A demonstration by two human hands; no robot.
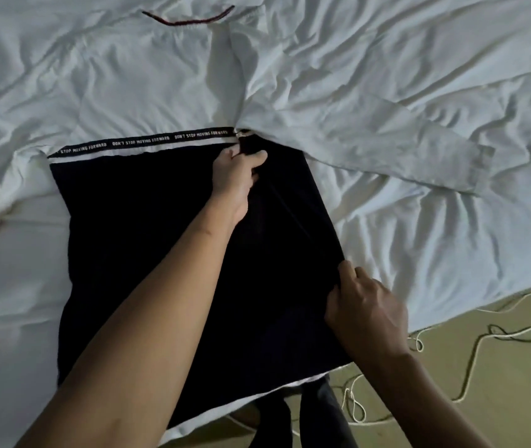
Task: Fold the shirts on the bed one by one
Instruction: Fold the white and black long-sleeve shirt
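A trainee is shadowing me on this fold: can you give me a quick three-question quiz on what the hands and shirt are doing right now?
1. True or false: the left hand grips the shirt at the end of its lettered band.
2. What does the right hand pinch? A) the shirt's dark side edge B) a pillow C) a hanger
3. Fill in: the white sleeve lies spread across the bed toward the person's ___.
Key: 1 true; 2 A; 3 right.

Left arm extended, left hand [239, 176] pinching shirt [128, 221]; right hand [366, 307] nearer, fingers curled, seemingly pinching its edge.
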